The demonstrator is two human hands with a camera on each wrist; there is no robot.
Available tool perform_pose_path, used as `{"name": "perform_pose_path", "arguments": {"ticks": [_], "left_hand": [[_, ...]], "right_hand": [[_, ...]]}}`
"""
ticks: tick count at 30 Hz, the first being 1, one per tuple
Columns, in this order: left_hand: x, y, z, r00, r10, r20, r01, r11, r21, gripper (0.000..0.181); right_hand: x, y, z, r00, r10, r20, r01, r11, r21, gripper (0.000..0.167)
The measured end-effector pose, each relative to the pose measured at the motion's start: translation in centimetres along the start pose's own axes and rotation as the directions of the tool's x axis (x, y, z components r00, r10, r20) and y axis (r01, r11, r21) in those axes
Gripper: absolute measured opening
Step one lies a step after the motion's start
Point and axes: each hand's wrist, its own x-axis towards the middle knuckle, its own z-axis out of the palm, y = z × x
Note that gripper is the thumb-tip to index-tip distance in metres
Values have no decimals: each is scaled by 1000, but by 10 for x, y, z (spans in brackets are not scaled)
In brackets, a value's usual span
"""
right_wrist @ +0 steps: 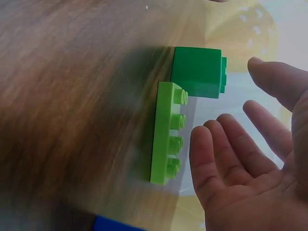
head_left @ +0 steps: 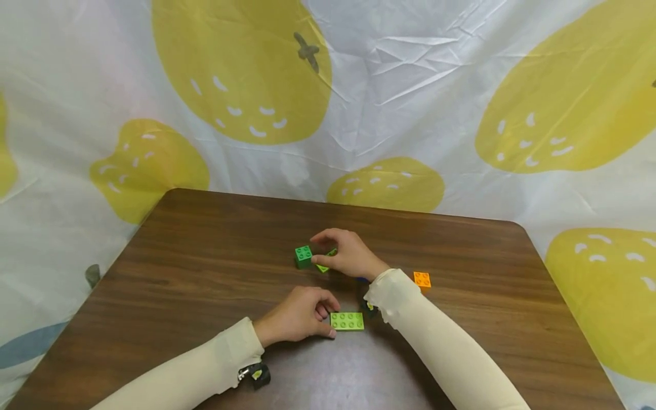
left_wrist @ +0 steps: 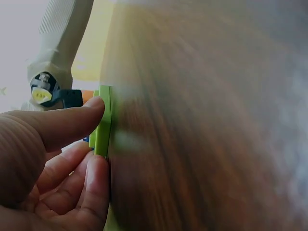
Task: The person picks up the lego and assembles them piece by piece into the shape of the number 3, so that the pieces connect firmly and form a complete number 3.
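The left hand (head_left: 296, 316) pinches the near lime brick (head_left: 347, 322) at its left end, on the counter (head_left: 220, 245). The right hand's (head_left: 351, 254) fingers are released, just beside the far lime brick (right_wrist: 162, 137) and green brick (right_wrist: 196, 72).

Table (head_left: 215, 256): two lime bricks (head_left: 347, 322), green brick (head_left: 303, 257), orange brick (head_left: 422, 278).

Nook: printed fabric (head_left: 353, 108), brown table (head_left: 215, 250)

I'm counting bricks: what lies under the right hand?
A lime-green brick lies under the right hand. A blue piece peeks out beside the cuff; its remainder is covered.
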Motion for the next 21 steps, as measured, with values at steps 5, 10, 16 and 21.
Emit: {"name": "perform_pose_path", "arguments": {"ticks": [5, 10, 16, 21], "left_hand": [[1, -1, 4, 1000, 8, -7, -8, 1000, 12, 36], [1, 1, 2, 1000, 9, -7, -9, 1000, -3, 35], [0, 0, 0, 1000, 6, 2, -6, 999, -47, 34], [0, 1, -1, 1000, 3, 0, -3, 998, -67, 34]], "right_hand": [[5, 2, 7, 1000, 7, 7, -7, 1000, -1, 46], [10, 0, 10, 1000, 15, 24, -15, 1000, -2, 44], [15, -1, 13, 998, 36, 54, -36, 999, 3, 43], [17, -1, 14, 997, 46, 63, -46, 999, -2, 41]]}}
